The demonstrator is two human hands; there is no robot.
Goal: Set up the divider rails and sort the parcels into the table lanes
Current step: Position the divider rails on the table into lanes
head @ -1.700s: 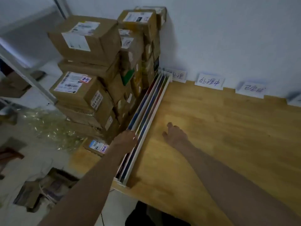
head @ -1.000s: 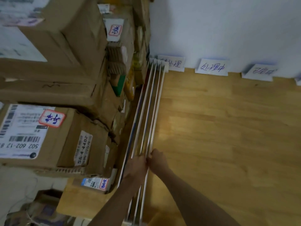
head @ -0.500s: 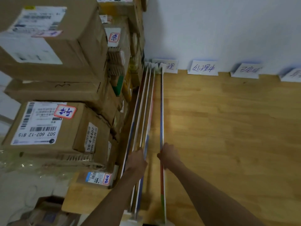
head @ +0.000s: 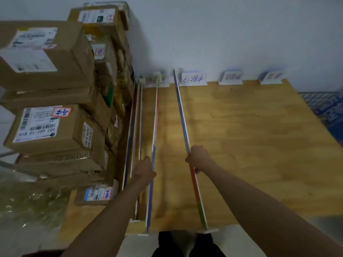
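Long thin divider rails with coloured stripes lie lengthwise on the wooden table [head: 241, 138]. My right hand [head: 199, 158] grips one rail [head: 181, 112], which runs from the wall to the table's near edge. My left hand [head: 145, 168] grips a second rail [head: 155, 117] just left of it, a lane's width away. Two more rails [head: 136, 123] stay bunched against the parcels. The parcels [head: 55, 127], brown cardboard boxes with white labels, are stacked high on the table's left end.
Several handwritten paper labels [head: 193, 78] stand along the white wall at the back of the table. A blue crate [head: 326, 106] is past the table's right edge. Clear plastic wrap [head: 27, 201] lies on the floor at lower left.
Both hands took a rail from the bunch by the parcels. The right hand's rail has slid well to the right; the left hand's rail has separated from the remaining ones.
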